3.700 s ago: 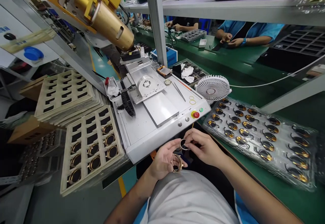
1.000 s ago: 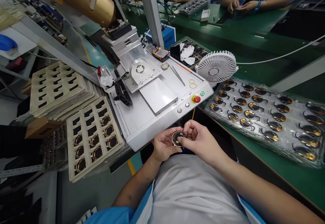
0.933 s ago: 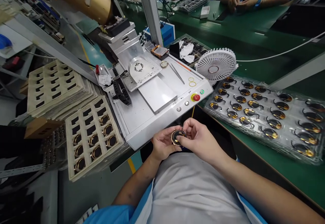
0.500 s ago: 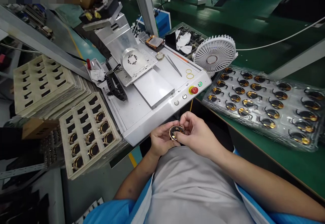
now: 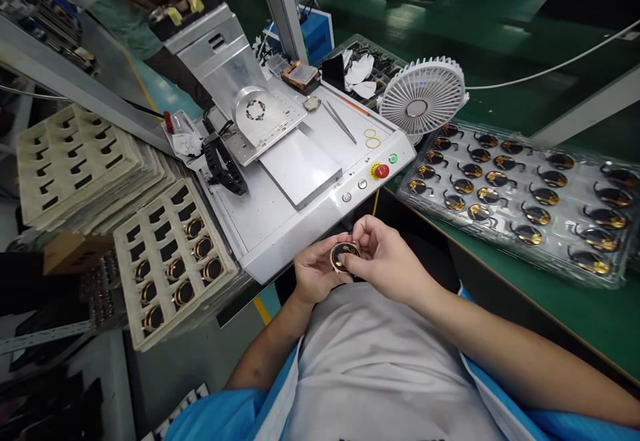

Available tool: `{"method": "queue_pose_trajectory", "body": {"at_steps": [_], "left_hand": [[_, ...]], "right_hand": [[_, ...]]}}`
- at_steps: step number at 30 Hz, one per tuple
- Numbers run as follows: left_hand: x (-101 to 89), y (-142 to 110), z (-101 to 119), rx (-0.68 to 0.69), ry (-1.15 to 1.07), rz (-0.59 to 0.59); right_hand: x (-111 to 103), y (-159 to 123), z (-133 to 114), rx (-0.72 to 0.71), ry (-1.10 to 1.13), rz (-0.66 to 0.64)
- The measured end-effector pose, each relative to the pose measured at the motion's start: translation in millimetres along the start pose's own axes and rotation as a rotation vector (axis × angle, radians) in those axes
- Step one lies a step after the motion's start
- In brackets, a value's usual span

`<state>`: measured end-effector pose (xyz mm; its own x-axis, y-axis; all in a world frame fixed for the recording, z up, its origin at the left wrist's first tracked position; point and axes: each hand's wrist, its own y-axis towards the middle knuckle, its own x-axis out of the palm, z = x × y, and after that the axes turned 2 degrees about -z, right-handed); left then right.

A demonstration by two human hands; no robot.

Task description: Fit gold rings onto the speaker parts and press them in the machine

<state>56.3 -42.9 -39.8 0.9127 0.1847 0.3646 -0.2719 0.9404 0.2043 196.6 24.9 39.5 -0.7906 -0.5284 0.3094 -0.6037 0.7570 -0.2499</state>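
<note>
A round black-and-gold disc [image 5: 344, 256], perhaps a watch part, sits between my hands. My left hand [image 5: 316, 271] cradles it from below and my right hand [image 5: 381, 248] pinches its edge with the thumb and fingertips. Its face is partly hidden by my right thumb. To my right lies a transparent plastic tray [image 5: 547, 264] holding several black-and-gold discs with curved dark tails. To my left, a cream tray [image 5: 126, 294] holds several gold-rimmed black rings in its pockets.
A white machine bench [image 5: 295, 241] stands directly ahead, with a red stop button [image 5: 383, 171], steel tweezers [image 5: 340, 122] and a metal fixture plate [image 5: 255, 114]. A white desk fan [image 5: 420, 96] stands at its right corner. Stacked cream trays [image 5: 80, 168] lie at left.
The loose rings held earlier have given way to one assembled disc between my hands. The whole scene has slid upward in view, and the co-workers at the far bench have left the frame.
</note>
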Motion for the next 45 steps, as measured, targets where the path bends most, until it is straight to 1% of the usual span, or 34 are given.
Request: {"method": "queue_pose_trajectory", "body": {"at_steps": [3,5,7,9,10,13,16,18,20,22,24,25,28,29,31,33,35,37,39,42,45], "left_hand": [[-0.7,-1,-1,0.038,-0.016,-0.006],[-0.8,-2,-2,0.063,-0.029,-0.003],[-1.2,-3,-3,0.076,-0.01,0.001],[-2.1,-3,-4,0.11,0.035,-0.02],[-2.7,-3,-4,0.133,0.062,-0.035],[-4.2,-2,-3,0.179,0.139,-0.067],[-4.6,-2,-2,0.174,0.168,-0.056],[-4.0,-2,-2,0.15,0.157,-0.015],[-3.1,-1,-3,0.109,0.138,0.059],[-2.5,0,-2,0.074,0.117,0.147],[-2.6,3,1,0.051,0.103,0.199],[-2.9,4,3,0.035,0.096,0.198],[-4.2,7,12,-0.027,0.082,0.124],[-4.4,7,15,-0.039,0.091,0.097],[-4.5,8,19,-0.035,0.144,0.073],[-3.8,9,20,-0.005,0.227,0.083],[-2.5,8,20,0.036,0.316,0.109],[-0.7,7,20,0.082,0.411,0.126],[1.2,6,20,0.126,0.514,0.127],[4.0,7,20,0.182,0.63,0.112],[6.9,9,19,0.224,0.691,0.097]], "right_hand": [[-5,3,5,0.07,0.08,-0.045],[-10,5,7,0.148,0.039,-0.075],[-15,6,7,0.202,-0.058,-0.109],[-19,7,9,0.214,-0.107,-0.133],[-19,8,10,0.211,-0.095,-0.135],[-18,10,15,0.201,0.007,-0.118],[-14,13,21,0.173,0.064,-0.11],[-11,16,23,0.159,0.066,-0.096],[-12,24,22,0.157,0.033,-0.096],[-15,37,19,0.156,-0.047,-0.142],[-22,55,12,0.132,-0.124,-0.167],[-26,66,7,0.104,-0.143,-0.128],[-35,100,-8,0.013,-0.144,0.114],[-37,110,-12,-0.004,-0.142,0.171],[-39,125,-19,-0.027,-0.145,0.209],[-39,130,-24,-0.053,-0.151,0.209],[-39,122,-25,-0.079,-0.154,0.203],[-40,104,-25,-0.106,-0.144,0.152],[-41,81,-23,-0.106,-0.144,0.048],[-40,49,-18,-0.034,-0.209,-0.124],[-35,30,-12,0.002,-0.289,-0.186]]}}
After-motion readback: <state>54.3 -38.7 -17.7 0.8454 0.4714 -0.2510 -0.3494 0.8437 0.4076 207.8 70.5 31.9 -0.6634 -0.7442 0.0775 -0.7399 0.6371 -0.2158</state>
